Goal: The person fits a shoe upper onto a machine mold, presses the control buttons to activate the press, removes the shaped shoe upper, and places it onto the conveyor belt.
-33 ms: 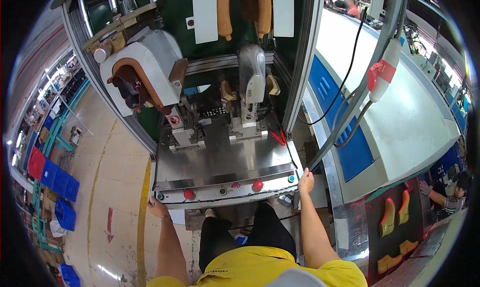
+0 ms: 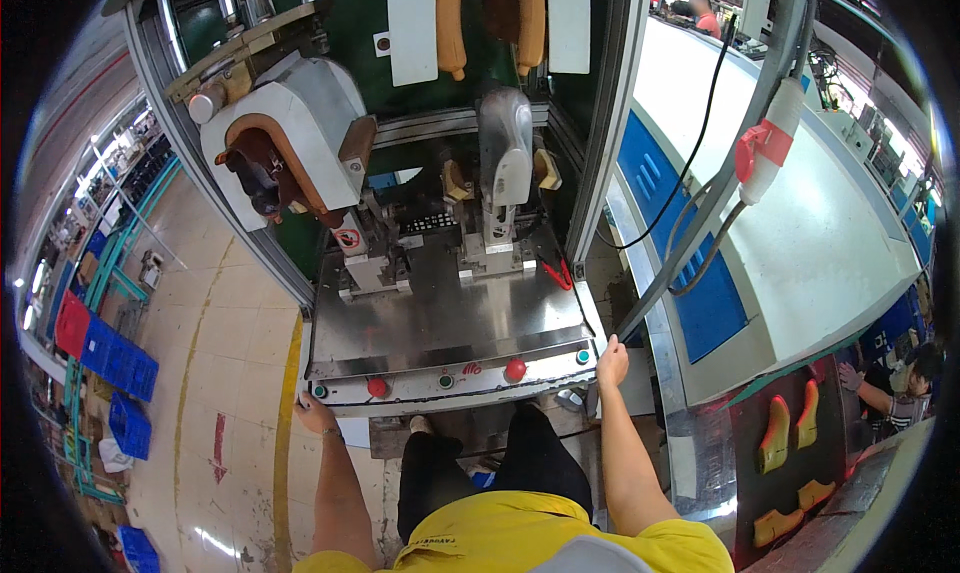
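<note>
A boot-shaping machine stands before me, with a long metal control panel [image 2: 410,400] along its front. At the panel's left end, beside a green button [image 2: 319,391], my left hand [image 2: 320,418] is closed round the corner. My right hand [image 2: 612,365] is closed round the right end, near another green button [image 2: 583,357]. The fingers of both hands are partly hidden. On the machine's left station, a dark brown boot upper [image 2: 262,178] sits inside a white clamp [image 2: 290,103] with an orange-brown pad. The right station carries a bare, shiny grey boot form [image 2: 503,143].
Two red knobs [image 2: 377,387] and a middle green button sit on the panel. Red-handled pliers [image 2: 560,273] lie on the metal plate. A red-and-white plug [image 2: 765,148] hangs at right by a white machine [image 2: 800,233]. Boot forms [image 2: 775,433] lie lower right, near another person.
</note>
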`<state>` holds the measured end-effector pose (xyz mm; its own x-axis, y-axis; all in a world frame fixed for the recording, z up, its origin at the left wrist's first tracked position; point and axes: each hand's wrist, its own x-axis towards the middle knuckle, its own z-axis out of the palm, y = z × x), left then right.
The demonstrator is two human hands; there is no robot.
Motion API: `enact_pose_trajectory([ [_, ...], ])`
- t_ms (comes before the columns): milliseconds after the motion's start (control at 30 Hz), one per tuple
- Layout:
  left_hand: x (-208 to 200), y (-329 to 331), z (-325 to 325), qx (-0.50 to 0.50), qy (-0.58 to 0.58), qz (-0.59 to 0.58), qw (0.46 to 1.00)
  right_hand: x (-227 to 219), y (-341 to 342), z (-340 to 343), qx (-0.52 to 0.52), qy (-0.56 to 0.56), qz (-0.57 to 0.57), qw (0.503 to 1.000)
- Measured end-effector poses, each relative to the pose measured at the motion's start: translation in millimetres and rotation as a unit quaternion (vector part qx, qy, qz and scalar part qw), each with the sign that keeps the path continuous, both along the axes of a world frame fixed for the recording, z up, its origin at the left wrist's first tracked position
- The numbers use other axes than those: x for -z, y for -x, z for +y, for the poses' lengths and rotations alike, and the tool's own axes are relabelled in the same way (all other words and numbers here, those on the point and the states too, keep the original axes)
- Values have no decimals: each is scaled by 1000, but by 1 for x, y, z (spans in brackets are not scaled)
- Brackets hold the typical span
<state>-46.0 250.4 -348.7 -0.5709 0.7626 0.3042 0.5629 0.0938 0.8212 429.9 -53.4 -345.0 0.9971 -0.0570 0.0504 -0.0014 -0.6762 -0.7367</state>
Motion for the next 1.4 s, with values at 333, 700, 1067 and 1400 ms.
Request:
enact_pose_trajectory([
  [333, -8, -1, -6, -3, 40, -11, 999, -7, 6, 1, 0, -15, -3, 1000],
  [700, 2, 5, 3, 5, 57, -24, 998, -6, 4, 1, -5, -11, 21, 1000],
  [1067, -1, 5, -1, -12, 57, -23, 998, -13, 8, 2, -7, -17, 8, 1000],
  [1400, 3, 3, 1, 10, 18, -27, 999, -8, 4, 1, 4, -29, 13, 999],
])
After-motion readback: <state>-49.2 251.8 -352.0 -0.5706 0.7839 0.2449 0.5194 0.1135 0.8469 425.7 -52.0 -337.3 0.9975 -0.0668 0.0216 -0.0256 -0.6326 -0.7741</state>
